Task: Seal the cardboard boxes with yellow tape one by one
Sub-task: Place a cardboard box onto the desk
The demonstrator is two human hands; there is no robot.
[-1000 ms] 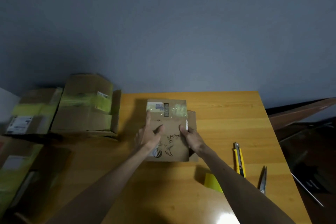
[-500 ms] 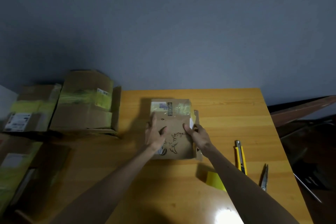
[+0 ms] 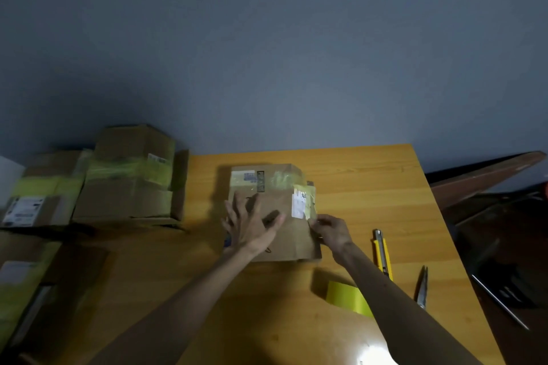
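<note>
I see the cardboard box lying flat mid table; L hand rests on its top, fingers spread wide; R hand pinches its right flap edge, prob. at the tape; yellow tape roll sits nearer me, partly under R forearm.

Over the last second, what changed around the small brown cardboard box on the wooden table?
The right hand slid across the small brown cardboard box to pinch its right edge; the left hand spread wider on top. Yellow utility knife, metal scissors, yellow tape: unmoved.
</note>
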